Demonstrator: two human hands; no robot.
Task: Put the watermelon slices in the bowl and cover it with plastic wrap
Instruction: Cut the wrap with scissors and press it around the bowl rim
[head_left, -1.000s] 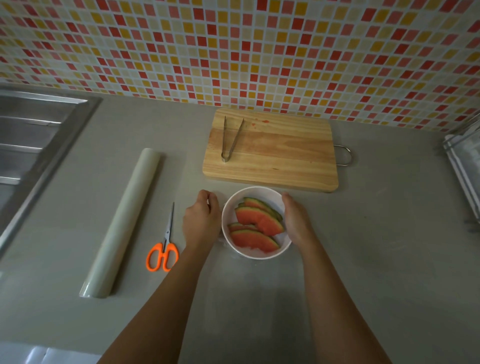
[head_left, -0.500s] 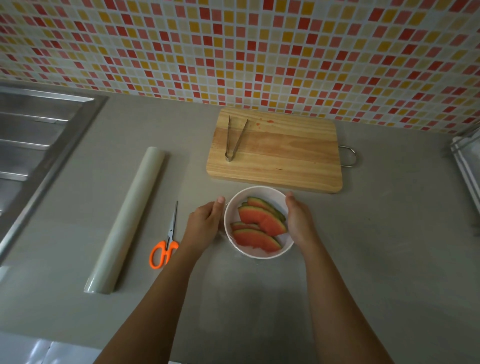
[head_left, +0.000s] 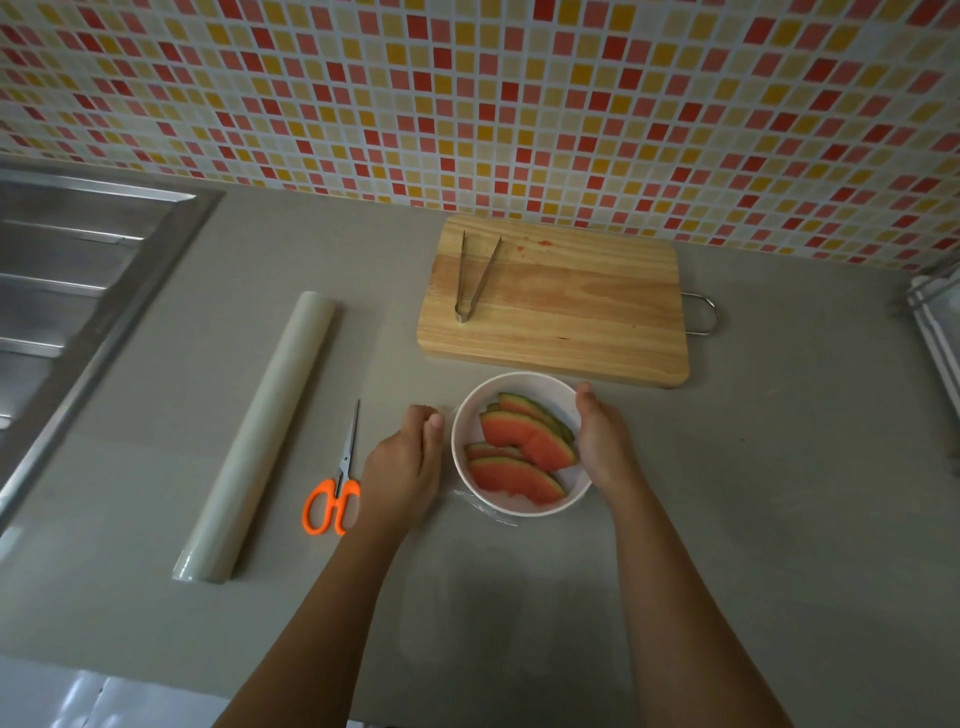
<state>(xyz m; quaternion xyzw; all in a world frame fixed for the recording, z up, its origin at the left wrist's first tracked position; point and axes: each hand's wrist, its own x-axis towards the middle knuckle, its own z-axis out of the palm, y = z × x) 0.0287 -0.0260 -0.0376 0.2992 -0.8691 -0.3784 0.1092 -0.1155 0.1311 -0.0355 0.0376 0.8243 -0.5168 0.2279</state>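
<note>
The white bowl stands on the grey worktop, just in front of the wooden cutting board, and the watermelon slices lie overlapping inside it. The right hand lies against the bowl's right side, its thumb on the rim and its grip wrapped on the bowl's wall. The left hand sits just beside the bowl's left side with its fingers curled in; whether that grip pinches anything cannot be told. A crinkle of clear film shows at the bowl's near-left foot. The roll of plastic wrap lies well to the left, the orange-handled scissors between it and the left hand. Metal tongs rest on the board.
</note>
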